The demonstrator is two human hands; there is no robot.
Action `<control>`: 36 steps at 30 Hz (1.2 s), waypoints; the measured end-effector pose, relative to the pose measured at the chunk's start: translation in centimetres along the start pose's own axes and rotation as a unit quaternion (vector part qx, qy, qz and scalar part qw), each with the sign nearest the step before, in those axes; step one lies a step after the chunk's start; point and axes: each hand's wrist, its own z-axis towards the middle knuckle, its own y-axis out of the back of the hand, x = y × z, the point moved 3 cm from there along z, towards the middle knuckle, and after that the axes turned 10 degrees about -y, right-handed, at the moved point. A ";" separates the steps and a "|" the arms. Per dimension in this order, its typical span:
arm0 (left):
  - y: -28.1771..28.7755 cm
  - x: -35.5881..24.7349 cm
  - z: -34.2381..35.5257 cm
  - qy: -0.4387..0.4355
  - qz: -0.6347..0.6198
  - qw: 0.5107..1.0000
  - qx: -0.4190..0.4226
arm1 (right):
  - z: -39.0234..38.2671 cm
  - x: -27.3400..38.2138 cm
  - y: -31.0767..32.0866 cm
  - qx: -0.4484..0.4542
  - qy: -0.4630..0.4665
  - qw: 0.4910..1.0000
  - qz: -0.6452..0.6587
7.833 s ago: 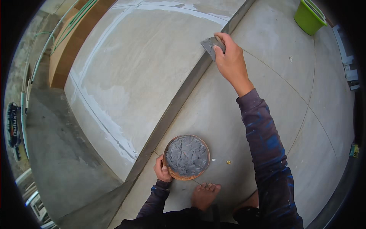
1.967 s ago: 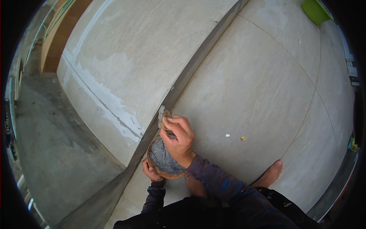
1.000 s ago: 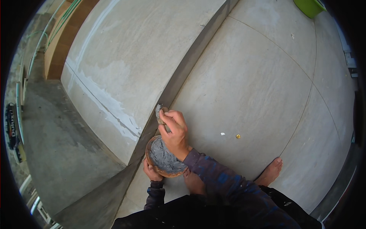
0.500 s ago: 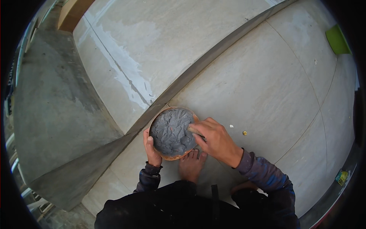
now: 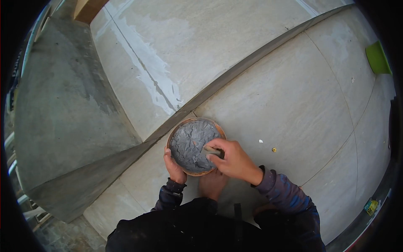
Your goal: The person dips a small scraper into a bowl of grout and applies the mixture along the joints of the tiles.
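A round bowl point(image 5: 170, 161) with an orange-brown rim sits in front of me, filled with thick grey paste point(image 5: 191, 143) that looks like grout or mortar. Its lower left side rests in my left hand point(image 5: 174, 168), fingers wrapped round the outside and thumb up by the rim. Over the bowl's right part, my right hand point(image 5: 233, 159) is closed on a small brown-grey hand tool point(image 5: 213, 151). The tool's lower end meets the paste, so its full shape is hidden.
A raised tiled step point(image 5: 201, 59) lies beyond the bowl, with a whitish smear along its joint. Left of it slopes a dark grey slab point(image 5: 67, 105). On the floor tiles point(image 5: 285, 105) lie small scraps; a green tub point(image 5: 378, 58) stands far right. My bare foot point(image 5: 213, 185) is below the bowl.
The tool and my right hand have shifted a little inward over the paste, away from the bowl's right rim. My left hand keeps its hold. The whole view has shifted slightly.
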 end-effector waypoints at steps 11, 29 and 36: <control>9.9 -0.6 -0.7 -0.033 0.127 0.982 -0.137 | 6.6 -0.3 2.1 -0.414 0.171 0.845 0.292; 13.3 2.2 1.4 -0.105 0.159 0.978 -0.084 | 9.2 -0.6 -0.5 -0.549 0.239 0.800 0.050; 14.6 1.5 1.1 -0.105 0.206 0.971 -0.061 | 9.2 0.1 -4.3 -0.531 0.240 0.809 0.075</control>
